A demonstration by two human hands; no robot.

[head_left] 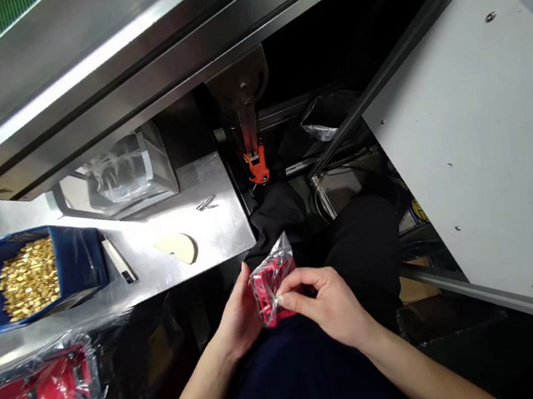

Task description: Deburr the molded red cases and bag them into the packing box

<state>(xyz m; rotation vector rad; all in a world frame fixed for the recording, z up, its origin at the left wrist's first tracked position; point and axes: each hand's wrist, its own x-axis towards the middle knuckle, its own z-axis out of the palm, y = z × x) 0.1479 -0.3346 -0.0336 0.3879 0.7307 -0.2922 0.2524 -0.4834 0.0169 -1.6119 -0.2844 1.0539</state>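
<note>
A red plastic part in a clear plastic bag [280,268] is held close to my body, above my lap. My left hand [242,318] grips it from the left side, with its fingers mostly hidden behind the bag. Thumb and forefinger of my right hand [323,298] pinch the clear film at the front of the bag. The film stands up in a loose point at the top. What exactly the red part is, I cannot make out.
On the metal bench stand a blue bin [79,263] of small brass pieces, a clear-fronted bin [159,162] with plastic bags, a cutter [118,260] and a beige piece [177,246]. Lower left, bagged red parts [53,388] fill a box. An orange-handled tool [257,164] hangs ahead; a white panel [487,124] slants right.
</note>
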